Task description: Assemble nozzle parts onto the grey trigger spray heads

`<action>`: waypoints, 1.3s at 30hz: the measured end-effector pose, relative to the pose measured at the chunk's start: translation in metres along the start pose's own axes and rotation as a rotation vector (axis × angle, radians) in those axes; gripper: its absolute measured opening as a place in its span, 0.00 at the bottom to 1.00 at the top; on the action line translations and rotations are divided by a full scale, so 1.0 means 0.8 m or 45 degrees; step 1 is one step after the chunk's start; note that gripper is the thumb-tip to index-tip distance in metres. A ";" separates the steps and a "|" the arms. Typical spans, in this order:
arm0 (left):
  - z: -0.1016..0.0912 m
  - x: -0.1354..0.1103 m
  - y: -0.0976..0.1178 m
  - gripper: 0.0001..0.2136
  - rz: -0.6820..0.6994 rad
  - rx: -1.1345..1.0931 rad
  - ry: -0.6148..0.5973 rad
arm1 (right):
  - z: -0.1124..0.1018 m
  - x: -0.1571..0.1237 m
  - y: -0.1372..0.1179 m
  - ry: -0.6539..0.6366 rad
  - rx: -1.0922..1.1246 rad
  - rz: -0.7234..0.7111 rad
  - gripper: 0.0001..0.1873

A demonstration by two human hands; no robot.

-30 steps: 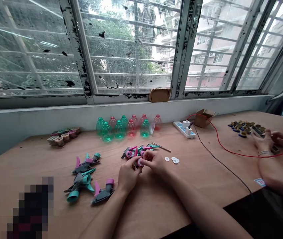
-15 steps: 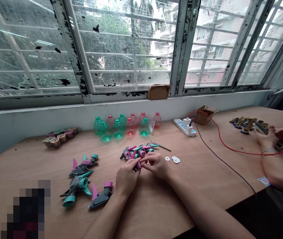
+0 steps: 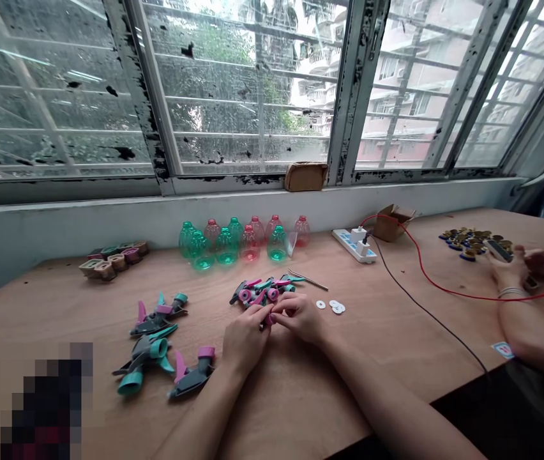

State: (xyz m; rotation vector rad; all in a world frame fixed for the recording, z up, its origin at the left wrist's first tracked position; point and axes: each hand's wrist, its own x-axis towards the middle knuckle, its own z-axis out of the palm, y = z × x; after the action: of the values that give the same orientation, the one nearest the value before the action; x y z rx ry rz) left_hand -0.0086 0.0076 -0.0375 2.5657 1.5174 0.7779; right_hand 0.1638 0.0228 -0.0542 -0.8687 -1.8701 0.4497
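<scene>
My left hand (image 3: 244,342) is closed around a spray trigger head (image 3: 268,321) with a pink collar, mostly hidden by the fingers. The fingers of my right hand (image 3: 303,319) are pinched together at that pink collar. Whether they hold a small part there is too small to make out. Just beyond my hands lies a pile of grey, pink and teal spray trigger heads (image 3: 272,292). White washers (image 3: 337,307) lie right of my right hand, with tweezers (image 3: 313,282) behind. Left of my left hand are more trigger heads, including a pink-collared one (image 3: 195,375) and teal ones (image 3: 145,358).
Green and pink clear bottles (image 3: 226,248) stand along the wall. A power strip (image 3: 354,245) with red and black cables (image 3: 425,306) runs to the right. Another person's hands (image 3: 509,268) work beside brass-coloured parts (image 3: 468,241). Small blocks (image 3: 113,260) sit at back left.
The pink collar has tilted slightly between my hands, and my right fingertips have shifted a little on it. The view has moved slightly; the other things lie as before.
</scene>
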 end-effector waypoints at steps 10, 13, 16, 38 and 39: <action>-0.001 0.000 -0.004 0.16 -0.026 0.100 0.018 | 0.004 0.003 0.000 -0.014 0.034 0.074 0.04; -0.002 0.002 -0.006 0.17 0.002 0.183 0.005 | 0.006 0.003 0.000 -0.001 0.036 0.092 0.05; -0.004 0.002 -0.005 0.18 0.052 0.245 -0.005 | 0.007 0.001 0.001 0.018 0.048 0.084 0.05; -0.007 -0.002 0.006 0.13 0.000 0.082 -0.101 | -0.006 0.000 0.005 -0.180 -0.052 -0.152 0.07; -0.007 -0.002 0.007 0.14 -0.014 0.036 -0.101 | -0.008 0.000 0.004 -0.191 -0.058 -0.154 0.07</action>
State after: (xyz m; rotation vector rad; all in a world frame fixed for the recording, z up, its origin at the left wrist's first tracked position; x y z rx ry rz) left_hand -0.0074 0.0024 -0.0315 2.5729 1.5282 0.6502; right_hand 0.1706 0.0247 -0.0538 -0.7641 -2.0653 0.4086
